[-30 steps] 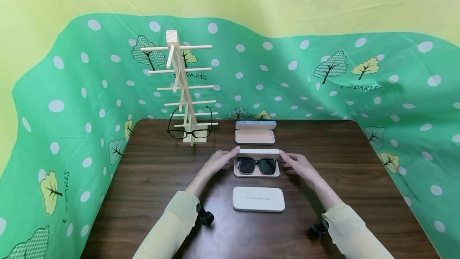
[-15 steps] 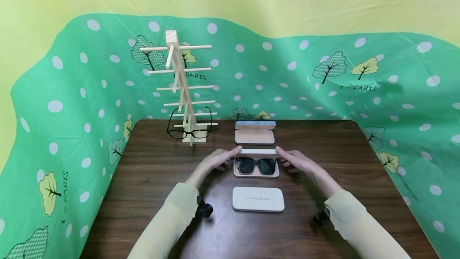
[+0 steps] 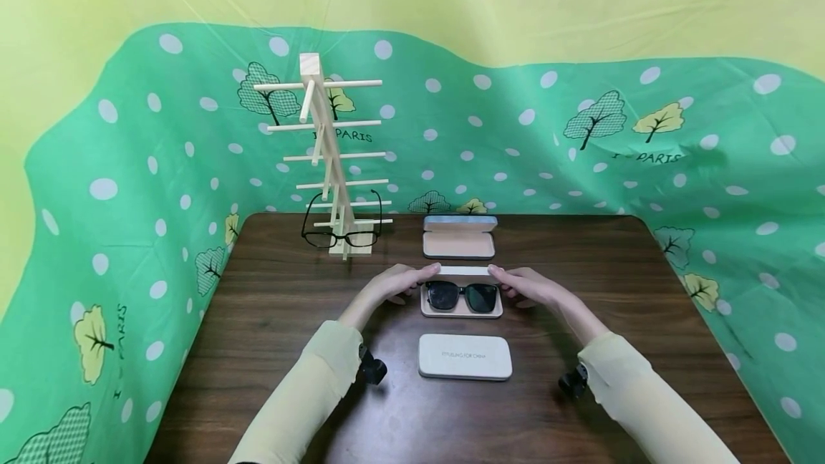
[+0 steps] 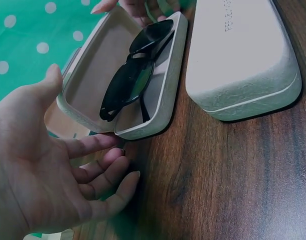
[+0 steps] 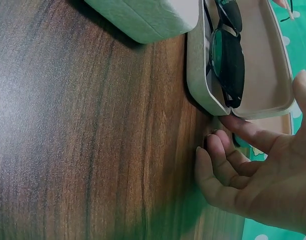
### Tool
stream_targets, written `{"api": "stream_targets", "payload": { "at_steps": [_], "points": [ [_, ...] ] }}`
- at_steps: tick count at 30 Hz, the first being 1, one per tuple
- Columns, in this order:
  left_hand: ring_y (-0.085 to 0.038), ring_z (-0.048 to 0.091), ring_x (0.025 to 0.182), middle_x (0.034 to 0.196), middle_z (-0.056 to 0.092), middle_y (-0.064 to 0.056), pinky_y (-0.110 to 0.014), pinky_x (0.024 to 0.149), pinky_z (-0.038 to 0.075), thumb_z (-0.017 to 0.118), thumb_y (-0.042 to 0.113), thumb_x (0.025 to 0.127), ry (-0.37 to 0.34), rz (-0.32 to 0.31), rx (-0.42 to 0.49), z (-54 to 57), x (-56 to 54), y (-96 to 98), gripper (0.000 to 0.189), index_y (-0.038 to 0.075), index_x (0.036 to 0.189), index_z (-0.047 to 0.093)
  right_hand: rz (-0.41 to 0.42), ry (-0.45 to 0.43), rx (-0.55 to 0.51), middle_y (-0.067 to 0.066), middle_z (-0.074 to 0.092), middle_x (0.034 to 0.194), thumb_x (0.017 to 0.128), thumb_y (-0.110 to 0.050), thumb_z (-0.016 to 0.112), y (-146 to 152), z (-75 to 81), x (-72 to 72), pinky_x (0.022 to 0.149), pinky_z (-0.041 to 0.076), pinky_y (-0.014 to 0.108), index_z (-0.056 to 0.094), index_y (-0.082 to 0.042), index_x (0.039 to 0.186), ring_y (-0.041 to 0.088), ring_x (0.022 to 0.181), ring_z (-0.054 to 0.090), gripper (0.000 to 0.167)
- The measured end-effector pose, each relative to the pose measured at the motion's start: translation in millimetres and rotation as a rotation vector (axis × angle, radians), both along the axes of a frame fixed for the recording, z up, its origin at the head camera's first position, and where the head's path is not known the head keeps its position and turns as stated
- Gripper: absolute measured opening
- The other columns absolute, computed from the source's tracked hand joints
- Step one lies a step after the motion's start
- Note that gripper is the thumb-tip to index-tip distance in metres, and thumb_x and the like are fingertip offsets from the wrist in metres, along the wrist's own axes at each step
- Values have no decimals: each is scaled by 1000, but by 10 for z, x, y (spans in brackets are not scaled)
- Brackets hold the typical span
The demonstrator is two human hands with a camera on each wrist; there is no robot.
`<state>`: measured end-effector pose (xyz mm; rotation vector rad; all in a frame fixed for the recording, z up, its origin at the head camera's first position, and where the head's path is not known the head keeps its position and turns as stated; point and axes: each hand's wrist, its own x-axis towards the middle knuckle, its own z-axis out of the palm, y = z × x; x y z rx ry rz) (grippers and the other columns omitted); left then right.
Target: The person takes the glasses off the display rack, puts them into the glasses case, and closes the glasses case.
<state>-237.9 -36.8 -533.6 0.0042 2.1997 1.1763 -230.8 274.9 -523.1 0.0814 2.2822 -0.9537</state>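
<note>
An open white glasses case [image 3: 462, 311] with a pale lining stands mid-table, its lid [image 4: 100, 62] raised. Inside lie black sunglasses [image 3: 461, 297] with dark lenses. My left hand [image 3: 394, 283] is at the case's left end, thumb at the lid's upper rim and index finger [image 4: 90, 145] at the hinge corner. Mirroring it, my right hand [image 3: 533, 286] has its thumb at the lid's right end, with the index finger [image 5: 248, 132] by the hinge corner. On both hands the other fingers bend loosely, nothing within them. Both thumbs overlap the lid's top edge in the head view.
A closed white case [image 3: 464, 357] with printed letters lies nearer me. Behind the sunglasses stands another open case [image 3: 457, 244] with a blue lid. At the back left, a wooden peg stand [image 3: 329, 156] carries black-framed glasses [image 3: 339, 240]. Patterned cloth [image 3: 509, 127] borders the table.
Both thumbs have shifted inward along the lid's top edge, drawing closer to each other. The lid, the sunglasses and the other cases look the same as before.
</note>
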Motion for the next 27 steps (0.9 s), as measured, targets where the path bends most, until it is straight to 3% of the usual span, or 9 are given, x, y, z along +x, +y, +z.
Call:
{"api": "stream_targets", "payload": {
  "at_steps": [7, 16, 20, 23, 27],
  "points": [
    [-18, 57, 89, 87, 53, -3, -44, 85, 61, 55, 82, 86, -1, -8, 3, 25, 5, 8, 74, 13, 109, 69, 4, 7, -13, 26, 56, 134, 99, -72, 41, 2, -2, -3, 102, 55, 52, 47, 8, 147, 32, 118, 58, 93],
    [-20, 62, 104, 111, 64, -8, -45, 88, 61, 59, 79, 86, 2, 11, -3, 18, -4, 27, 83, 11, 132, 68, -11, -4, -27, 27, 53, 140, 97, -73, 46, -13, -7, 6, 102, 55, 54, 47, 5, 148, 35, 123, 57, 94],
    [-22, 64, 108, 118, 66, -10, -45, 89, 61, 61, 77, 86, 2, 9, 1, 22, -1, 26, 82, 11, 134, 67, -22, -20, -35, 28, 51, 143, 95, -72, 49, -7, -4, 7, 104, 54, 54, 45, 5, 150, 37, 126, 56, 95],
    [-22, 63, 104, 112, 66, -9, -45, 87, 61, 63, 76, 85, 6, 13, 9, 22, 4, 25, 78, 11, 127, 70, -28, -31, -44, 29, 50, 145, 95, -72, 50, -5, 10, 11, 105, 53, 55, 44, 5, 151, 38, 128, 55, 96],
    [-18, 60, 92, 91, 58, -5, -43, 84, 61, 64, 74, 85, 9, 13, 20, 14, 6, 25, 68, 11, 108, 72, -28, -33, -50, 29, 50, 145, 94, -71, 52, 0, 27, 17, 105, 53, 54, 44, 6, 150, 39, 129, 55, 96]
  ]
}}
